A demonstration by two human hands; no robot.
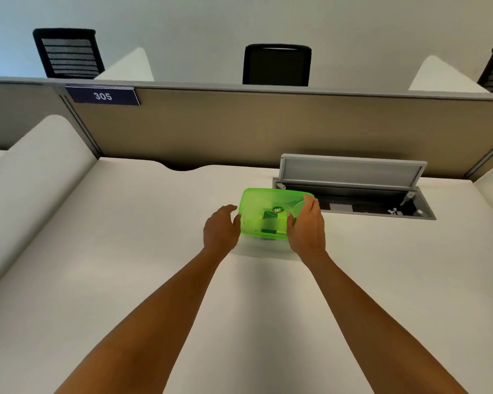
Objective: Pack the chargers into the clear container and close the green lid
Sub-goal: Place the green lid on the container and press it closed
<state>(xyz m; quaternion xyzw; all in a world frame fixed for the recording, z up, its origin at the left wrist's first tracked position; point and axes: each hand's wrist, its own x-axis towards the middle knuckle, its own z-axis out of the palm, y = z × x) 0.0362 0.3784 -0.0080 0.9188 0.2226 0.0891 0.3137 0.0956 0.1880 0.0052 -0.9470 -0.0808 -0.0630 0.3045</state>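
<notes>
Green lid (271, 213): translucent plastic, rounded rectangle, glossy, round logo sticker near centre. It sits on top of the clear container (263, 237), whose pale wall shows only as a thin strip below the lid's near edge. Dark shapes show through the lid; too blurred to identify. Container stands on the table (126, 251), mid-surface, just in front of the open cable hatch (353, 191).

Right hand (306, 224): fingers spread, curled over the lid's right end, thumb on the top face, palm against the side. Left hand (221, 226): open, fingers loosely bent, thumb tip at the lid's left edge; actual contact cannot be told. Both forearms bare, extended straight forward, roughly parallel.

Table: smooth matte off-white, curved notch in its far edge. Hatch: grey metal flap tilted up, dark recess beneath. Behind, a beige fabric partition (268, 126) carrying a blue plate marked 305 (102, 95). Black mesh-backed chairs (276, 65) beyond.
</notes>
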